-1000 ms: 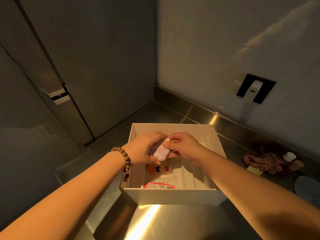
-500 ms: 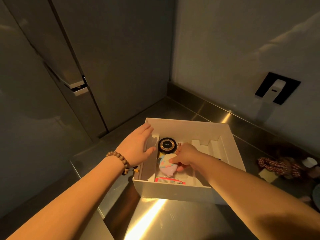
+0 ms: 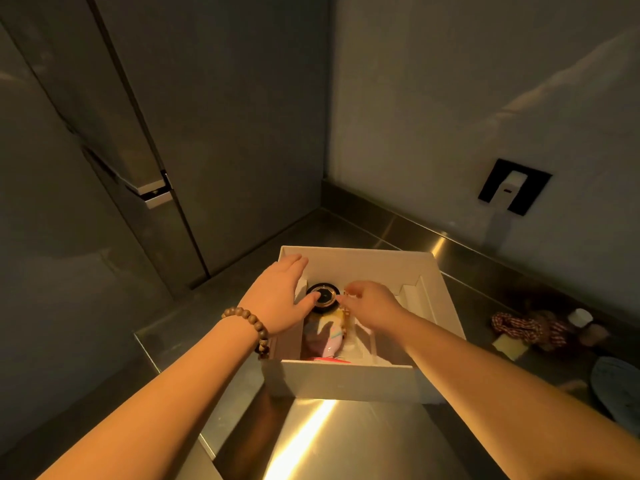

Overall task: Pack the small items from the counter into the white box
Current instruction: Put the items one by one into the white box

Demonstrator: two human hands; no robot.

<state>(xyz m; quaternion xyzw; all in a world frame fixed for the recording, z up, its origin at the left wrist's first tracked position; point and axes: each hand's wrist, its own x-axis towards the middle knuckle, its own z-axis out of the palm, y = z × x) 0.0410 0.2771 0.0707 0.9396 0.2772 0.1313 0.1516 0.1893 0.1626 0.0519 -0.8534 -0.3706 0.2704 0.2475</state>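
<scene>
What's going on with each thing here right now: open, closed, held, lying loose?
White box: open, no lid on it, on the steel counter.
Round black disc: lying in the box, left thumb touching its rim.
Pastel item: lying in the box, not held.
Left hand: fingers straight, resting on the box's left wall.
Right hand: over the box, fingers loosely curled.
Red checked cloth: bunched on the counter, unpacked.

The white box [image 3: 349, 381] stands on the steel table [image 3: 332, 441]. The left hand [image 3: 282, 299] lies with straight fingers over the left wall of the box, and its thumb touches the round black disc [image 3: 322, 296]. The right hand [image 3: 372, 306] has its grip just right of the disc, fingers curled; whether they pinch something is unclear. Below both grips lies a pastel item [image 3: 329, 336]. Well to the right of them, a checked cloth [image 3: 519, 327] lies on the table.
</scene>
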